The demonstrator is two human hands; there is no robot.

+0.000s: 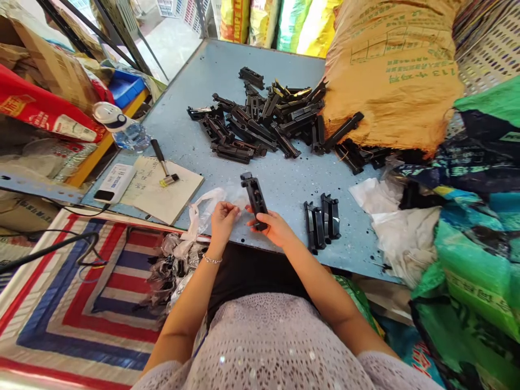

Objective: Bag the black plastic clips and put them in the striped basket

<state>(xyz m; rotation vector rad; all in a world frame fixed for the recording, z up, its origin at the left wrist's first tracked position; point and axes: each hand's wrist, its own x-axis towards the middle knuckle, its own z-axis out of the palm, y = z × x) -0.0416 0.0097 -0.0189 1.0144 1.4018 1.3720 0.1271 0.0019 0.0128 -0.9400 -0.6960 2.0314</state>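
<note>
From the head view, the right hand [273, 226] grips a black plastic part [254, 196] upright over the blue worktop [195, 97]. The left hand [222, 215] pinches a clear bag [203, 208]. Beyond lies a pile of parts [260, 122]; a hammer [163, 163] rests left. The sack [390, 65] print is unreadable.

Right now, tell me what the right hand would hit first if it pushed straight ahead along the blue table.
Probably the heap of long black plastic clips; the right hand holds one black plastic clip pointing that way, though depth is uncertain.
</note>
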